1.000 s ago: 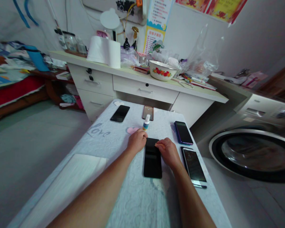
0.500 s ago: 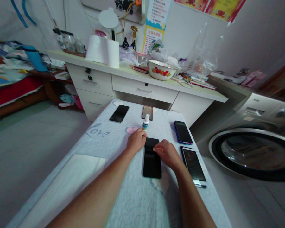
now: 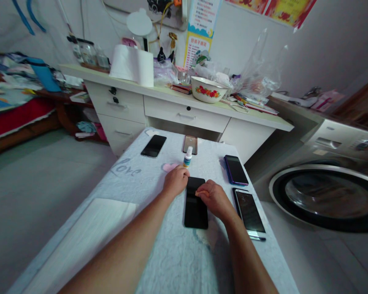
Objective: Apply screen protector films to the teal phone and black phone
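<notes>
A black phone (image 3: 196,212) lies face up on the cloth-covered table (image 3: 171,253). My left hand (image 3: 176,179) is closed at its upper left corner, fingertips by the edge; what they pinch, if anything, is too small to tell. Over the screen's upper right part, my right hand (image 3: 213,196) is closed around something small and orange, mostly hidden by the fingers. Just beyond my left hand stands a small white spray bottle (image 3: 187,157) with a blue and yellow label.
Other phones lie around: one at the far left (image 3: 153,146), a purple-edged one (image 3: 236,170) and a white-framed one (image 3: 250,212) at the right. A brownish phone case (image 3: 190,143) is at the back. A desk (image 3: 184,110) and washing machine (image 3: 325,183) stand beyond.
My right hand has shifted slightly left over the phone's screen, and more of the orange thing shows. My left hand stays at the corner.
</notes>
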Demonstrator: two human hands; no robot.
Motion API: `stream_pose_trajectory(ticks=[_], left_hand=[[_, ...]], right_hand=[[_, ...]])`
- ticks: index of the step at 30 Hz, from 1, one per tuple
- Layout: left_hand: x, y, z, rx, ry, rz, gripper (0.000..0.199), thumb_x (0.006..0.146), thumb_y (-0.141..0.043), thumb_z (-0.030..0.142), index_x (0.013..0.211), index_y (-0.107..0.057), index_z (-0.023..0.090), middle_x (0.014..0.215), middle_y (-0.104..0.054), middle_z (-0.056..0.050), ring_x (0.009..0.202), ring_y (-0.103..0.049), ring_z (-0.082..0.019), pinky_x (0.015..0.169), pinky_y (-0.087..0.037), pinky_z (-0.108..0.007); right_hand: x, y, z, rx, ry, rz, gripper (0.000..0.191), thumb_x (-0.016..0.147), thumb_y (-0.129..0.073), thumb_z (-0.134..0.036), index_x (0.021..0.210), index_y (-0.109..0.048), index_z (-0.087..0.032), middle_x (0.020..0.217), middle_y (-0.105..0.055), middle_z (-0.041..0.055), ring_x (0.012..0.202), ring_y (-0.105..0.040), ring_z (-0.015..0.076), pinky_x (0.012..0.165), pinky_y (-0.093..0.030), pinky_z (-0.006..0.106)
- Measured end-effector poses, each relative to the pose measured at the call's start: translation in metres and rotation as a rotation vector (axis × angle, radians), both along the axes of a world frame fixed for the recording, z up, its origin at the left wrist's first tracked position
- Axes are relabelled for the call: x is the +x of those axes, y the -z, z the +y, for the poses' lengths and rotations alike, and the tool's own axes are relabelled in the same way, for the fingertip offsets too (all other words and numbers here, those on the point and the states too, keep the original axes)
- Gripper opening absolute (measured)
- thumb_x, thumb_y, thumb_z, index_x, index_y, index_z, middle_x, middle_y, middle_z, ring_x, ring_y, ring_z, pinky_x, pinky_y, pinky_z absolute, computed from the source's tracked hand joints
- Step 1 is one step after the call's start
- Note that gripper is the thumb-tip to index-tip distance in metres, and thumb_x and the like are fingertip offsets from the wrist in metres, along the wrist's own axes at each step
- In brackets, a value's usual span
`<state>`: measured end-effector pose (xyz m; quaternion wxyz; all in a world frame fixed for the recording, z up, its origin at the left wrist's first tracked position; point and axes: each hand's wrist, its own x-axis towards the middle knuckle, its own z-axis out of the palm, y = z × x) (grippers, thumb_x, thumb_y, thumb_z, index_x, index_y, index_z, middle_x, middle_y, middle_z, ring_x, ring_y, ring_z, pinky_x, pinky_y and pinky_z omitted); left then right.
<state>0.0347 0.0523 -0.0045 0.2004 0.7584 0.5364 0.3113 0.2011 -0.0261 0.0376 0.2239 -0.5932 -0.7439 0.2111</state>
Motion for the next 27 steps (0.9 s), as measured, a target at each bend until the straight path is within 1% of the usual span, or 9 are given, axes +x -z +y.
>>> stream_pose_trajectory(ticks=[3, 5, 11, 15, 18, 24, 27], left_hand=[[0.0, 0.0, 0.0, -0.004, -0.003, -0.003, 0.023, 0.076, -0.046, 0.007, 0.074, -0.066, 0.02, 0.091, -0.067, -0.003, 0.092, -0.061, -0.016, 0.082, -0.046, -0.026], [0.0, 0.0, 0.001, -0.01, -0.007, -0.008, 0.023, 0.076, -0.046, 0.007, 0.074, -0.066, 0.02, 0.091, -0.067, -0.002, 0.092, -0.061, -0.016, 0.082, -0.046, -0.026], [0.0, -0.001, 0.0, -0.02, -0.003, -0.014, 0.023, 0.076, -0.047, 0.007, 0.072, -0.066, 0.02, 0.09, -0.066, -0.002, 0.09, -0.061, -0.016, 0.081, -0.047, -0.027], [0.0, -0.002, -0.001, -0.016, 0.001, -0.01, 0.024, 0.075, -0.047, 0.007, 0.073, -0.066, 0.02, 0.091, -0.066, -0.003, 0.091, -0.061, -0.016, 0.081, -0.047, -0.027], [0.0, -0.002, -0.001, -0.012, 0.0, -0.006, 0.023, 0.075, -0.047, 0.008, 0.073, -0.066, 0.02, 0.091, -0.067, -0.003, 0.091, -0.061, -0.017, 0.081, -0.047, -0.028], [-0.001, -0.002, 0.0, -0.013, -0.003, -0.006, 0.024, 0.075, -0.046, 0.008, 0.072, -0.066, 0.02, 0.091, -0.067, -0.003, 0.092, -0.061, -0.017, 0.082, -0.047, -0.028], [-0.001, -0.001, 0.0, -0.009, -0.007, 0.0, 0.023, 0.076, -0.046, 0.008, 0.072, -0.066, 0.02, 0.092, -0.067, -0.003, 0.091, -0.061, -0.016, 0.081, -0.047, -0.027]], right_hand=[[-0.003, -0.001, 0.001, 0.001, 0.03, -0.038, 0.018, 0.082, -0.058, -0.011, 0.082, -0.074, -0.018, 0.084, -0.061, 0.004, 0.076, -0.058, 0.0143, 0.073, -0.042, 0.025], [-0.005, -0.002, 0.0, -0.01, 0.02, -0.038, 0.019, 0.082, -0.057, -0.009, 0.082, -0.074, -0.018, 0.085, -0.062, 0.004, 0.077, -0.058, 0.0138, 0.073, -0.042, 0.024], [-0.007, -0.01, -0.006, -0.095, -0.085, -0.009, 0.014, 0.076, -0.064, -0.008, 0.079, -0.073, -0.018, 0.084, -0.062, 0.0026, 0.077, -0.058, 0.0132, 0.072, -0.041, 0.023], [-0.01, -0.015, -0.009, -0.126, -0.143, -0.04, 0.01, 0.076, -0.065, -0.01, 0.077, -0.072, -0.018, 0.082, -0.062, 0.0016, 0.076, -0.058, 0.0128, 0.071, -0.041, 0.023], [-0.01, -0.016, -0.01, -0.151, -0.179, -0.039, 0.012, 0.076, -0.064, -0.01, 0.078, -0.072, -0.018, 0.082, -0.062, 0.0011, 0.075, -0.058, 0.0124, 0.07, -0.041, 0.022], [-0.008, -0.013, -0.013, -0.207, -0.27, 0.042, 0.017, 0.074, -0.061, -0.008, 0.077, -0.073, -0.019, 0.082, -0.063, 0.0, 0.073, -0.059, 0.0112, 0.069, -0.042, 0.021], [-0.009, -0.013, -0.013, -0.196, -0.25, 0.055, 0.016, 0.074, -0.062, -0.008, 0.077, -0.074, -0.019, 0.082, -0.063, 0.0002, 0.073, -0.059, 0.0113, 0.07, -0.042, 0.021]])
